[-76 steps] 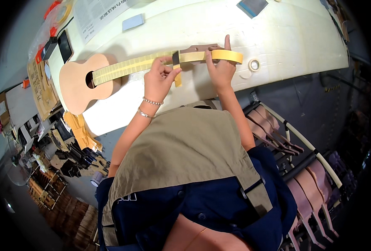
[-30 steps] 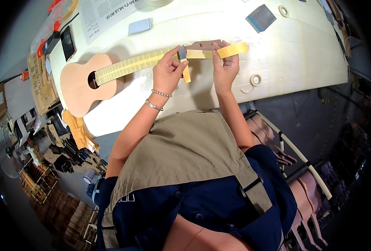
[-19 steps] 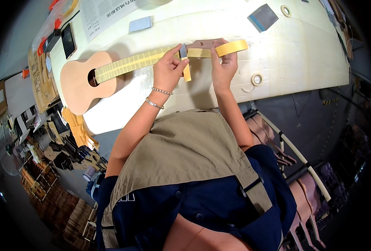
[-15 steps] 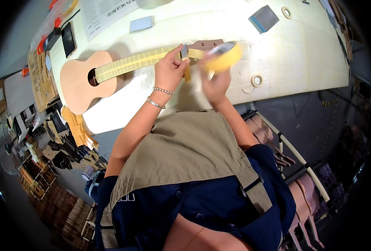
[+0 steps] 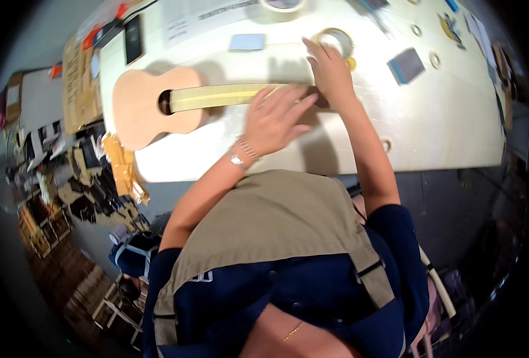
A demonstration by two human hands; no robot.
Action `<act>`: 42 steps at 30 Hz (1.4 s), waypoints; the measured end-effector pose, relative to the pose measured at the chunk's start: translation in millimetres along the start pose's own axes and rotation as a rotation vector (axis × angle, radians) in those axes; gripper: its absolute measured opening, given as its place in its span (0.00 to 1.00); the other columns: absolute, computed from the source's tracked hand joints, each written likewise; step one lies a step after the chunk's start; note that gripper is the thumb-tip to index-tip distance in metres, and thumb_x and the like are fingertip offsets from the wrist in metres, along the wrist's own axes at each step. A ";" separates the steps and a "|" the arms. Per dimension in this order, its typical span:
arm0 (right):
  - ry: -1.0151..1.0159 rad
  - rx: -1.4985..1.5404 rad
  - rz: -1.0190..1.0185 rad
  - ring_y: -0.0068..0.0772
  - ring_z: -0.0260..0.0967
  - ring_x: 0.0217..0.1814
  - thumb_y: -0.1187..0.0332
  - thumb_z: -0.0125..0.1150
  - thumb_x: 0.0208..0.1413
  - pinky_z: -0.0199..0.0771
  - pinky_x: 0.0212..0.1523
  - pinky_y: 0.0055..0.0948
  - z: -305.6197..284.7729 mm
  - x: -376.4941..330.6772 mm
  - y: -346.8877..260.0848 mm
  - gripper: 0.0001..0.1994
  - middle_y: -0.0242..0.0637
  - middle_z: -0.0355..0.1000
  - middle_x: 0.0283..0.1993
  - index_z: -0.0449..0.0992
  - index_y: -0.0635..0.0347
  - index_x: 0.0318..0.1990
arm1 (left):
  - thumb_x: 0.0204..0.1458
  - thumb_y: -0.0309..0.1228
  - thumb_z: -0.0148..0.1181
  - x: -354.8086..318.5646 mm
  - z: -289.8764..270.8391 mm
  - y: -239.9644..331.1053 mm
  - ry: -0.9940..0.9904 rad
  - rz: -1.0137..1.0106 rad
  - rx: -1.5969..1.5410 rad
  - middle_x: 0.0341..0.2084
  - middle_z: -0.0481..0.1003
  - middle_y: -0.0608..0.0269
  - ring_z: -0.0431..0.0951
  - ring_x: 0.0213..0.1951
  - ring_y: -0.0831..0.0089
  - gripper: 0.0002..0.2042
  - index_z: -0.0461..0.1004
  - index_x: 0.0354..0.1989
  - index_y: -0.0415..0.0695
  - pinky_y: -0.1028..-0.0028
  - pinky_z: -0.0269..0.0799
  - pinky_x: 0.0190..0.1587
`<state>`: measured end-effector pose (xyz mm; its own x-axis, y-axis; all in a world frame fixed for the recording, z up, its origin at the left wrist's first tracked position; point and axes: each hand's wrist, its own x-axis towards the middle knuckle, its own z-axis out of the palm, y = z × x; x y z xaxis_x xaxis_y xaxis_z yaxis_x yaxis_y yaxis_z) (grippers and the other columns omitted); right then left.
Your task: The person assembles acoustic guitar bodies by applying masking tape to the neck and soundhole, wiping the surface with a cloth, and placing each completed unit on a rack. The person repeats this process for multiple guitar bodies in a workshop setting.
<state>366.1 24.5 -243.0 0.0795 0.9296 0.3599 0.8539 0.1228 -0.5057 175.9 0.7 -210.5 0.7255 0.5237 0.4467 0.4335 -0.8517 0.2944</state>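
Observation:
A small ukulele with a bare pale wood body (image 5: 134, 110) lies on the table, its neck pointing right. Yellowish tape (image 5: 217, 96) covers its fretboard. Over the upper neck, my left hand (image 5: 274, 122) is spread with fingers apart, holding nothing; whether it touches the tape I cannot tell. My right hand (image 5: 334, 77) reaches past the headstock, which it partly hides. Its fingers are stretched out at the near edge of a tape roll (image 5: 343, 37) on the tabletop. No grip on the roll shows.
On the pale table (image 5: 431, 131) are a grey-and-blue block (image 5: 406, 66), a light blue pad (image 5: 247, 42), a newspaper (image 5: 202, 21) and a phone (image 5: 133, 39). Small tape rings (image 5: 435, 59) lie at the right. Another roll (image 5: 282, 5) sits at the far edge.
My right hand has carried the yellow tape roll away from the headstock to the far side, where it now rests. My left hand's pinch near the headstock has opened. The whole view has shifted.

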 end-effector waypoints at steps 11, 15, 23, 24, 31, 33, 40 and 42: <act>-0.346 0.239 0.592 0.39 0.67 0.25 0.69 0.58 0.53 0.66 0.28 0.33 7.5 -45.6 -31.0 0.07 0.38 0.69 0.21 0.77 0.52 0.39 | 0.54 0.47 0.49 -116.5 -73.9 -145.2 -0.529 -0.794 0.609 0.68 0.44 0.53 0.39 0.69 0.52 0.31 0.55 0.66 0.51 0.42 0.37 0.63; -0.087 0.168 -0.062 0.43 0.63 0.48 0.68 0.69 0.40 0.63 0.51 0.36 48.4 24.6 -38.8 0.14 0.35 0.70 0.46 0.75 0.52 0.38 | 0.59 0.50 0.39 -152.0 -117.3 -178.2 -0.063 -0.884 0.410 0.68 0.39 0.50 0.33 0.69 0.49 0.31 0.43 0.69 0.54 0.41 0.25 0.63; -0.312 0.192 -0.068 0.38 0.68 0.44 0.63 0.66 0.45 0.70 0.45 0.40 81.6 73.7 -110.7 0.17 0.29 0.69 0.46 0.75 0.45 0.45 | 0.58 0.52 0.38 -139.1 -90.7 -190.1 0.130 -0.935 0.261 0.66 0.51 0.56 0.45 0.68 0.56 0.31 0.51 0.67 0.49 0.41 0.30 0.64; -0.316 0.260 -0.126 0.37 0.69 0.42 0.63 0.66 0.45 0.72 0.42 0.38 76.8 61.1 -134.6 0.17 0.29 0.69 0.46 0.75 0.44 0.45 | 0.58 0.52 0.39 -140.4 -85.6 -186.9 0.105 -0.925 0.355 0.66 0.52 0.58 0.46 0.68 0.56 0.31 0.52 0.66 0.49 0.41 0.31 0.63; -0.257 -0.078 -0.571 0.29 0.63 0.36 0.64 0.66 0.41 0.68 0.31 0.28 108.2 8.3 -200.7 0.16 0.23 0.71 0.48 0.78 0.51 0.42 | 0.56 0.53 0.44 -125.9 -88.2 -179.6 0.028 -0.888 0.486 0.66 0.52 0.62 0.47 0.67 0.57 0.32 0.55 0.65 0.48 0.40 0.35 0.63; -0.166 -0.069 -0.633 0.28 0.62 0.35 0.64 0.65 0.41 0.64 0.29 0.24 130.8 27.1 -201.4 0.16 0.21 0.73 0.45 0.78 0.52 0.41 | 0.56 0.52 0.44 -122.3 -92.4 -180.2 0.034 -0.875 0.478 0.66 0.52 0.63 0.49 0.67 0.57 0.31 0.53 0.66 0.49 0.40 0.38 0.62; -0.255 -0.135 -0.688 0.28 0.62 0.34 0.64 0.65 0.39 0.63 0.29 0.24 99.9 15.0 -208.0 0.15 0.20 0.74 0.44 0.79 0.52 0.38 | 0.55 0.52 0.46 -127.0 -93.0 -177.5 0.053 -0.863 0.470 0.65 0.55 0.63 0.51 0.66 0.57 0.32 0.56 0.65 0.48 0.41 0.41 0.61; -0.294 -0.168 -0.668 0.26 0.61 0.32 0.66 0.66 0.36 0.62 0.27 0.24 123.2 29.6 -203.7 0.16 0.20 0.75 0.44 0.80 0.50 0.38 | 0.55 0.53 0.46 -123.0 -95.6 -180.5 0.044 -0.862 0.464 0.65 0.54 0.63 0.51 0.66 0.57 0.32 0.56 0.65 0.48 0.41 0.40 0.61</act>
<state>131.2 69.9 -225.9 -0.6043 0.7329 0.3126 0.7409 0.6612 -0.1178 -42.7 92.0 -237.8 0.0451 0.9624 0.2679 0.9796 -0.0952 0.1771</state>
